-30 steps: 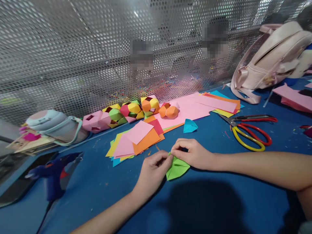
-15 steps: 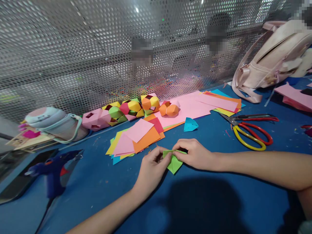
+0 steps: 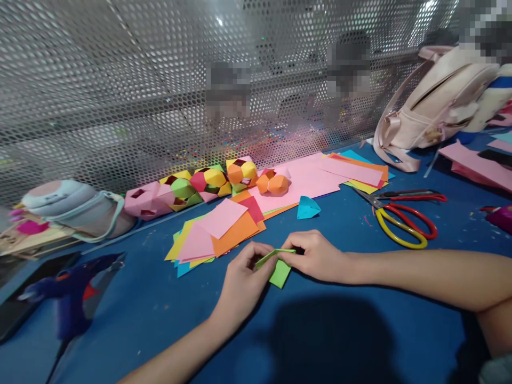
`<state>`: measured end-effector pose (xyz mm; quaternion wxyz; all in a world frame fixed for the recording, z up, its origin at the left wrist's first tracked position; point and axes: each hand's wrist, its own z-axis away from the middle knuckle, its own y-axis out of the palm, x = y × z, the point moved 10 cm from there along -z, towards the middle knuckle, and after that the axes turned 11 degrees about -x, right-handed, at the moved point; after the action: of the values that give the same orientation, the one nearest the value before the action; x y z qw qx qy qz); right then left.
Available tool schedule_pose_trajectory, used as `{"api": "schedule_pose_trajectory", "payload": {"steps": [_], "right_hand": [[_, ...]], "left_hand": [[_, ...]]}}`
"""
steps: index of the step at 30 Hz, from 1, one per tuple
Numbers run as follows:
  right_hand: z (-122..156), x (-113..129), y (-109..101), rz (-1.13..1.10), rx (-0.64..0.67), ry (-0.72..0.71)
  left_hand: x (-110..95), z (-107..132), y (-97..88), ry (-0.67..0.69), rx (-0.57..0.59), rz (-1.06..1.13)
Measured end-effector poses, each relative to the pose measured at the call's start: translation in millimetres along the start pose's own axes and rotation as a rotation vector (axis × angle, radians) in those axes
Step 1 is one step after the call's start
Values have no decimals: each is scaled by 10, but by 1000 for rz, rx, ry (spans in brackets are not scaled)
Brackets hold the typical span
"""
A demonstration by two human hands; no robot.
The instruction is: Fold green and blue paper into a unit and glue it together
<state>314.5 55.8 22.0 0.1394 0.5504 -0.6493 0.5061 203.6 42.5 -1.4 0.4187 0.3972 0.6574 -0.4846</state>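
A small piece of folded green paper (image 3: 281,274) is pinched between both hands just above the blue table. My left hand (image 3: 247,277) grips its left side, thumb in front and fingers behind. At the upper right edge, my right hand (image 3: 314,257) pinches it between thumb and fingers. Beyond the hands lies a small folded blue paper piece (image 3: 308,207). To the left of it is a fanned stack of coloured paper squares (image 3: 226,217). Several folded paper balls stand in a row at the back, among them an orange one (image 3: 272,183) and a pink one (image 3: 147,200).
Scissors (image 3: 400,218) with red and yellow handles lie to the right. A blue glue gun (image 3: 72,298) and a dark phone-like slab (image 3: 36,293) are at left, near a lidded container (image 3: 80,208). A pink backpack (image 3: 436,106) leans against the perforated metal screen (image 3: 160,69).
The green paper has turned and its top edge now slants, with the lower part looking narrower. Both hands keep their hold. The whole view has shifted slightly, moving things leftward.
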Motion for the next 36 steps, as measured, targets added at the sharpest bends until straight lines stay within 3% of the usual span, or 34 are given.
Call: {"api": "schedule_pose_trajectory", "payload": {"steps": [3,5,8,10,13,15,20,24,27,31,36], "right_hand": [[-97,148,-116,64,21,-147],[-249,104,-341,138,-68,-157],[-482,-136,-697,359,-231,-120],[-582,-410,-800,488,-233,-33],[-606,-841,-788,450,-135,182],[-592,-913,-729,391,-86,222],[-557,-574,-579,210,-61,194],[-398,-228,-325,-230,5,235],[-249,-61,-188,-168,39,178],[-164,116,-145,32,0,-32],[-166,147,-146,128,-28,-150]], "left_hand": [[7,-15,-34,-4,-20,-28],[23,-32,-68,-23,-50,-48],[66,-51,-112,-71,-92,-99],[80,-56,-133,-91,-115,-125],[74,-60,-154,-90,-143,-130],[65,-64,-157,-77,-148,-130],[76,-84,-164,-51,-157,-146],[70,-89,-113,-50,-110,-83],[23,-82,-45,-40,-50,-10],[-20,-69,24,-20,3,27],[15,-49,88,-48,65,63]]}}
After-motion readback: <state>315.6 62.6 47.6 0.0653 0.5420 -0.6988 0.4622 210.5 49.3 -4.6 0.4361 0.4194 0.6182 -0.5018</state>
